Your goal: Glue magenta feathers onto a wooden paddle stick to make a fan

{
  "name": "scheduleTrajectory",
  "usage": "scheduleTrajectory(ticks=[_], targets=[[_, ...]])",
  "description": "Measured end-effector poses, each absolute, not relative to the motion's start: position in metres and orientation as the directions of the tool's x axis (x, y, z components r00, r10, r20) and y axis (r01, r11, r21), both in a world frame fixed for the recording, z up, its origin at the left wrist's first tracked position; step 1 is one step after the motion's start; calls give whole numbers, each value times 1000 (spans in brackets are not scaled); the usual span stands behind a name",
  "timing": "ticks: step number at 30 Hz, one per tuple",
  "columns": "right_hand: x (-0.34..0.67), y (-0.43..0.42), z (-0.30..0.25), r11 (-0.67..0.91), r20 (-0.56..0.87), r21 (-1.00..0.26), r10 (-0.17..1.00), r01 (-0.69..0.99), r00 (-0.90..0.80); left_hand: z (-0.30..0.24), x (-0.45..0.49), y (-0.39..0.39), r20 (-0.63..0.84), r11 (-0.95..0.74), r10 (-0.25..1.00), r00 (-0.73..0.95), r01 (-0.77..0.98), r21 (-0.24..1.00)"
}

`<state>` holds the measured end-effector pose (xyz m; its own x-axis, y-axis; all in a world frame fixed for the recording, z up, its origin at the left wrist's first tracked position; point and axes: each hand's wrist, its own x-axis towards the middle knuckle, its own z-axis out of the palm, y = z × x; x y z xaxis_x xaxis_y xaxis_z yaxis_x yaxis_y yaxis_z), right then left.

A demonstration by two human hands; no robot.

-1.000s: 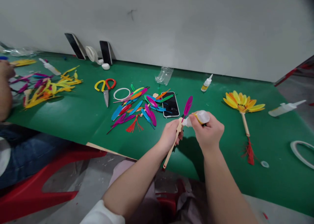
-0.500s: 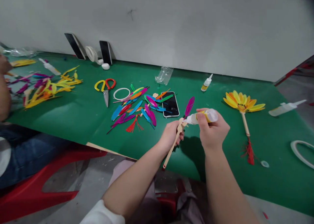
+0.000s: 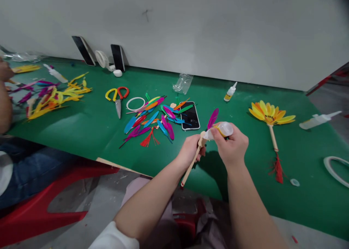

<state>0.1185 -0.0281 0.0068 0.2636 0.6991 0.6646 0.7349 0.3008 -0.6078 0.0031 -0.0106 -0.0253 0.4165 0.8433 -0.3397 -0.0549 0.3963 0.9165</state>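
My left hand is closed round a thin wooden stick that slants down toward me. A magenta feather stands up from the stick's top end. My right hand grips a small clear glue bottle, and its nozzle touches the top of the stick just below the feather. Both hands hover over the green table near its front edge. A black phone lies just beyond my left hand.
A heap of coloured feathers, red-and-yellow scissors and a white ring lie at centre. A finished yellow feather fan lies right, with another glue bottle behind. Another person's arm works at far left.
My right hand drew the glue bottle back a little to the right, then brought its nozzle in against the stick's top again. The left hand and stick barely moved.
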Motion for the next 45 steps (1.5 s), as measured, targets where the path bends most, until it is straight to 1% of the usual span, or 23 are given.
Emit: scheduleTrajectory(ticks=[8,14,20,24,28,34,40,45], targets=[[118,-27,4,289,663,-607,698,740,272,-24,4,-11,-358,411,838,412,-44,911],[119,-27,4,326,692,-591,675,737,256,-23,4,-11,-348,404,832,431,-41,914],[119,-27,6,306,673,-591,697,746,247,-23,3,-10,-356,409,830,428,-34,912],[119,-27,7,310,686,-564,692,765,226,-23,2,-9,-348,399,830,436,-26,917],[118,-27,6,289,696,-545,680,787,232,-23,3,-10,-378,428,816,437,-18,904],[118,-26,7,314,731,-504,651,805,204,-22,4,-10,-375,422,814,444,-7,907],[118,-27,9,317,706,-524,681,791,194,-21,2,-9,-380,426,820,428,-15,904],[118,-26,6,291,717,-532,654,795,240,-23,4,-9,-380,428,814,439,-12,904]])
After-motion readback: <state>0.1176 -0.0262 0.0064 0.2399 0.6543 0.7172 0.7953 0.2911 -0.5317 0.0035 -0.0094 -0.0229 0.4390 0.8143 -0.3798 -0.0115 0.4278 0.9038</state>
